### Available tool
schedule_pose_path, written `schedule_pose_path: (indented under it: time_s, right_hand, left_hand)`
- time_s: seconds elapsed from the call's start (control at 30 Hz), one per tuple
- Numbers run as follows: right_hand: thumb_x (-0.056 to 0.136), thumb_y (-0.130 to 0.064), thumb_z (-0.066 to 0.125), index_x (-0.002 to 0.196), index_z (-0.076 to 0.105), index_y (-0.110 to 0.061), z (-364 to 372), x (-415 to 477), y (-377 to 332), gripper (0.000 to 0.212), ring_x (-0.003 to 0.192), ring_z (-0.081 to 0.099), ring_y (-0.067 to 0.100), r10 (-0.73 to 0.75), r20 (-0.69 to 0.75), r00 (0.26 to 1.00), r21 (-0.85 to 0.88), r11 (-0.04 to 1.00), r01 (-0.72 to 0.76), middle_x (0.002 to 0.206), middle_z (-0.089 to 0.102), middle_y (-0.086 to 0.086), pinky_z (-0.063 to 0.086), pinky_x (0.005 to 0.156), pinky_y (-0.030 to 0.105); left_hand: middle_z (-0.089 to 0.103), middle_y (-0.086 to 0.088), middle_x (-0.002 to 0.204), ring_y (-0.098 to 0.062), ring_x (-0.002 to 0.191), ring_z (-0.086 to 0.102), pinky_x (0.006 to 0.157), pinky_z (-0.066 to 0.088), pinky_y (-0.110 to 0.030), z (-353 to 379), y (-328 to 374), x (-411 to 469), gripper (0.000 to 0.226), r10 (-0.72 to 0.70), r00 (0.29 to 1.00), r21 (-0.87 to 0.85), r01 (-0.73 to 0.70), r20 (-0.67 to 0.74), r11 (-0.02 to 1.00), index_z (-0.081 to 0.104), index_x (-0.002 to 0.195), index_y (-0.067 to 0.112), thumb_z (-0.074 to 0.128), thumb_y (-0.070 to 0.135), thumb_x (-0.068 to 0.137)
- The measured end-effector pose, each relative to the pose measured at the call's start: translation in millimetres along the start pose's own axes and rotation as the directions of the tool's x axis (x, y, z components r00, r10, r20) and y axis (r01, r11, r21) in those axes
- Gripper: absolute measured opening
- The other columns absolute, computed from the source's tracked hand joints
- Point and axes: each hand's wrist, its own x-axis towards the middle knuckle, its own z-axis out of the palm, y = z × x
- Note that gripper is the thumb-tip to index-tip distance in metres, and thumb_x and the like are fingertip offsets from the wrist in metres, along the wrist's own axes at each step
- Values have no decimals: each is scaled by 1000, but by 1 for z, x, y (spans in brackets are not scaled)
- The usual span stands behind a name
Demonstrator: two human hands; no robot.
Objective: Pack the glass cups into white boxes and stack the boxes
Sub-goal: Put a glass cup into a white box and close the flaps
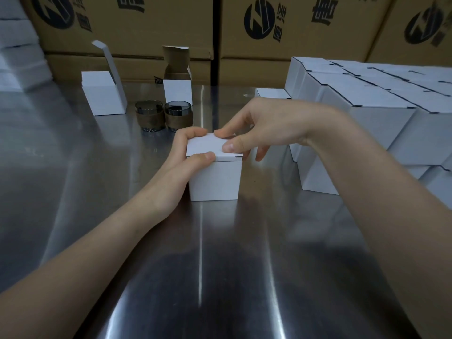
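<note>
A small white box [215, 178] stands on the steel table [97, 192] in the middle, its lid folded down. My left hand [186, 155] grips its left side, thumb on the lid's near edge and fingers curled over the far corner. My right hand [254, 128] presses the lid with thumb and forefinger at its right edge. Two smoky glass cups [149, 116] [178, 116] with brown bands stand just behind the box. Behind them are two open white boxes [104, 94] [177, 89] with raised flaps. The contents of the held box are hidden.
Stacked shut white boxes [367, 111] fill the right side, close to my right forearm. Large brown cartons [146, 33] line the back. More white boxes [17, 45] are piled at the far left.
</note>
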Motion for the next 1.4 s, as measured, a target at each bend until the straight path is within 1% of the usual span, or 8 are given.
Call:
schedule_pose_path:
  time_s: [0.2, 0.37, 0.7, 0.87, 0.97, 1.1, 1.23, 1.4]
  right_hand:
    - [82, -31, 76, 125, 65, -20, 2, 2, -1, 45, 92, 69, 15, -6, -53, 999, -1, 1000, 6, 110, 66, -9, 59, 62, 24]
    - [84, -30, 73, 118, 60, -21, 4, 1, -6, 38, 90, 70, 19, 16, -20, 1000, -23, 1000, -16, 120, 61, -4, 58, 61, 25]
    - [92, -27, 61, 132, 56, -27, 18, -10, -42, 41, 112, 51, 11, -65, -92, 994, -437, 899, 19, 125, 52, -11, 43, 91, 28]
    - [91, -13, 49, 79, 55, -13, 36, -8, -56, 13, 91, 58, 26, -55, -34, 998, -504, 863, 31, 93, 57, 7, 47, 70, 35]
    - [91, -15, 49, 78, 50, -10, 35, -10, -56, 14, 85, 56, 27, -30, -43, 999, -515, 857, 4, 89, 55, 8, 44, 66, 37]
    - [90, -19, 51, 81, 51, -14, 33, -12, -55, 11, 73, 52, 20, 22, -55, 998, -551, 833, -49, 79, 52, 2, 32, 51, 28]
    - [92, -14, 52, 107, 49, -14, 32, -10, -47, 15, 87, 53, 24, 66, -147, 987, -570, 810, -138, 93, 51, 3, 37, 60, 31]
    - [88, -1, 42, 87, 36, -9, 20, -9, -31, 10, 64, 39, 15, 204, -249, 947, -568, 761, -314, 78, 38, 3, 26, 48, 29]
  left_hand:
    - [55, 19, 110, 4, 95, 62, 79, 48, -17, 3, 2, 2, 60, 3, 1000, -53, -4, -25, 999, 46, 117, 43, 64, 47, 60]
    - [52, 1, 125, -15, 107, 60, 88, 48, -28, 9, 6, 1, 75, -47, 997, -150, 37, -59, 988, 46, 127, 33, 65, 38, 54]
    - [59, 3, 123, -10, 104, 65, 99, 47, -36, 15, 12, 0, 62, -72, 989, -200, 45, -130, 979, 54, 123, 31, 54, 18, 62]
    - [51, 5, 138, -9, 124, 54, 110, 40, -37, 15, 13, 0, 73, -53, 986, -175, 25, -160, 984, 44, 130, 35, 58, 23, 59]
    - [49, 15, 135, 2, 122, 51, 101, 42, -25, 16, 12, -1, 90, -53, 986, -149, 28, -161, 988, 36, 137, 36, 69, 38, 54]
    - [50, 21, 132, 10, 123, 48, 94, 41, -13, 19, 9, -2, 66, -26, 983, -91, 9, -184, 996, 35, 135, 35, 67, 34, 77]
    - [48, 8, 137, 23, 103, 52, 78, 42, 0, 20, 9, -4, 45, -12, 971, 15, 16, -239, 1000, 40, 136, 30, 59, 19, 97]
    - [62, 8, 114, 11, 83, 57, 72, 43, -3, 16, 9, -4, 24, 14, 959, 127, 23, -283, 992, 61, 117, 22, 56, 10, 96]
